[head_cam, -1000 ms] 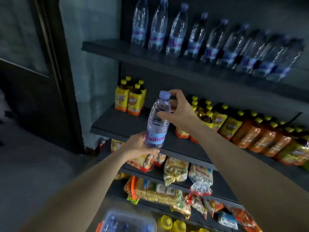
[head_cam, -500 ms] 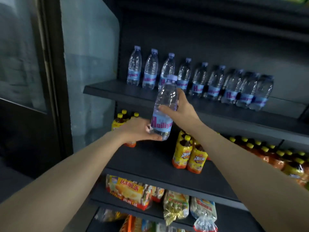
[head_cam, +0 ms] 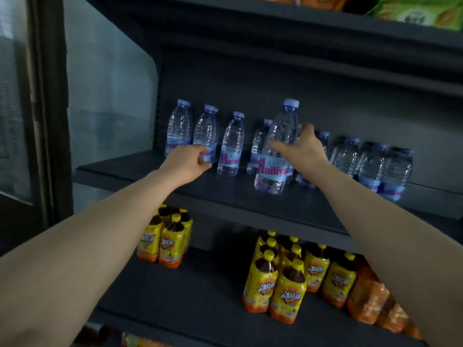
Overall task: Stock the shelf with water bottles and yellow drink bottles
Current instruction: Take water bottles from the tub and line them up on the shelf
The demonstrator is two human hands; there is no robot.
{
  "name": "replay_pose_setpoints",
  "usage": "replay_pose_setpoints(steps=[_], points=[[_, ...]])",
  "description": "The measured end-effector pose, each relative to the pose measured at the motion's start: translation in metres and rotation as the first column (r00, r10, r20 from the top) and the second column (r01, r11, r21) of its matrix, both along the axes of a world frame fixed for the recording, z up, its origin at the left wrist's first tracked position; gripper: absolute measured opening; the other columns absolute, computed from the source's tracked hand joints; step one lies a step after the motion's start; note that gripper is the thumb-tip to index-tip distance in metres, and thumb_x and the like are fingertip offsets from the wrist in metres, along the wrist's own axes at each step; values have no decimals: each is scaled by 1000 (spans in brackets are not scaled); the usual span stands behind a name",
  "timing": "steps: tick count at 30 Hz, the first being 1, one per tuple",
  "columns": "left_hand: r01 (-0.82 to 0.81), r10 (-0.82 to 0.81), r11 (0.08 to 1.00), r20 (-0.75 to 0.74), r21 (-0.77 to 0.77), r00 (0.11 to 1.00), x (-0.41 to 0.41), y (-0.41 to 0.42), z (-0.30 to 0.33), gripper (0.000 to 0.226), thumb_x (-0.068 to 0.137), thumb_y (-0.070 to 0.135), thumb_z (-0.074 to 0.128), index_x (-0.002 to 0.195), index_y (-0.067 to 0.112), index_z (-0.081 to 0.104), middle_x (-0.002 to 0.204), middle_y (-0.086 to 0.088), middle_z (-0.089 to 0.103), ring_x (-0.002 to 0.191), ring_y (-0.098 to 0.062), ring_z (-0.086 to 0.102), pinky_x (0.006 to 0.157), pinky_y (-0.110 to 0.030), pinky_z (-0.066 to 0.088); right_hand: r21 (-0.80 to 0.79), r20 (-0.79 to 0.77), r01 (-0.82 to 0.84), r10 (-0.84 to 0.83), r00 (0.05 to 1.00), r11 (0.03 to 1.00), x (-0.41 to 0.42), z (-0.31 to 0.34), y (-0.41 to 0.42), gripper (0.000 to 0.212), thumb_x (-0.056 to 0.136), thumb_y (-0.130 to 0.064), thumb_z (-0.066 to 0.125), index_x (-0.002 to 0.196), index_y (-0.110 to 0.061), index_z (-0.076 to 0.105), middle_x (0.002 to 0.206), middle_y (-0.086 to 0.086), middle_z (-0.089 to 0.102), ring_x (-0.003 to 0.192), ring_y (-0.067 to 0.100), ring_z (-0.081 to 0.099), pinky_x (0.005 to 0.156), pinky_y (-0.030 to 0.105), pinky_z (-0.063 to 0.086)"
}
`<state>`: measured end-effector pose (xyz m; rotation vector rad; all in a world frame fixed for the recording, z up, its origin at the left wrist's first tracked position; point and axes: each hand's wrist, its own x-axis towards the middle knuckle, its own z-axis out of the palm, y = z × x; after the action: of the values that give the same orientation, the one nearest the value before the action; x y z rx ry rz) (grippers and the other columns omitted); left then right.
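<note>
Water bottle [head_cam: 276, 156] stands upright at the front of the upper shelf [head_cam: 250, 196]; my right hand [head_cam: 299, 149] grips its middle to steady placement, left hand [head_cam: 186, 162] loosely curled, holding nothing.

- Green snack bags [head_cam: 411, 11], top shelf, upper right.
- Orange packets [head_cam: 318, 1], top shelf, partly cut off.
- Glass door [head_cam: 20, 101], dark frame, far left.
- Snack packet [head_cam: 140, 341], bottom edge, blurred.

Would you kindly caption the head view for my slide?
Right hand sets a water bottle on the shelf; left hand hovers nearby.
</note>
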<state>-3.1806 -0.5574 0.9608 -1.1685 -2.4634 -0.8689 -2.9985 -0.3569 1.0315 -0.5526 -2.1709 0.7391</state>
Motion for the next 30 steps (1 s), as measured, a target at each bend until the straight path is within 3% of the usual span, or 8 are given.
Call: replay_pose_setpoints(steps=[5, 10, 12, 15, 23, 27, 30], points=[[-36, 36, 999, -1, -19, 999, -14, 57, -10, 56, 93, 38, 65, 140, 13, 49, 120, -6, 67, 108, -25, 63, 91, -38, 50, 21, 33, 33, -34, 999, 999, -20, -13, 54, 70, 81, -38, 78, 129, -12, 35, 102, -3, 56, 78, 11, 55, 53, 19, 39], [-52, 51, 997, -20, -58, 999, -26, 100, -14, 48, 93, 35, 65, 133, 11, 52, 128, -7, 62, 114, -26, 60, 88, -31, 44, 42, 89, -15, 11, 996, 999, -53, -30, 88, 74, 80, -39, 80, 133, -12, 35, 108, 3, 60, 84, 19, 59, 56, 24, 45], [-67, 66, 995, -11, -68, 998, -33, 113, -14, 52, 92, 37, 66, 134, 10, 51, 130, -9, 62, 116, -27, 59, 94, -34, 45, 29, 83, -34, 31, 996, 999, -68, -34, 97, 71, 81, -38, 79, 131, -12, 36, 107, 2, 59, 81, 16, 57, 54, 21, 42], [-107, 108, 991, 10, -78, 994, -43, 128, -14, 50, 91, 39, 67, 127, 8, 52, 124, -11, 63, 113, -29, 60, 91, -35, 45, 16, 94, -63, 61, 994, 998, -88, -36, 108, 64, 83, -37, 77, 128, -12, 38, 105, 0, 58, 77, 10, 56, 52, 18, 38], [-133, 138, 990, 100, -54, 985, -67, 144, -19, 61, 86, 46, 71, 133, 11, 52, 128, -7, 62, 117, -27, 58, 101, -41, 46, 7, 123, -118, 116, 986, 993, -118, -44, 121, 79, 84, -46, 73, 143, -12, 33, 128, 9, 61, 112, 27, 62, 90, 37, 53], [-157, 159, 987, 156, -24, 975, -81, 150, -23, 77, 74, 61, 74, 132, 15, 52, 125, -5, 64, 111, -26, 61, 98, -43, 49, 47, 214, -41, 30, 976, 998, -120, -52, 116, 102, 73, -59, 77, 146, -13, 23, 140, 11, 50, 115, 30, 59, 90, 43, 55], [-152, 150, 988, 191, -5, 970, -86, 154, -25, 80, 70, 61, 77, 133, 18, 52, 124, -3, 64, 110, -25, 62, 98, -41, 49, 26, 288, -12, 4, 958, 1000, -120, -62, 119, 92, 72, -54, 81, 137, -11, 32, 125, 8, 58, 106, 25, 60, 81, 34, 53]])
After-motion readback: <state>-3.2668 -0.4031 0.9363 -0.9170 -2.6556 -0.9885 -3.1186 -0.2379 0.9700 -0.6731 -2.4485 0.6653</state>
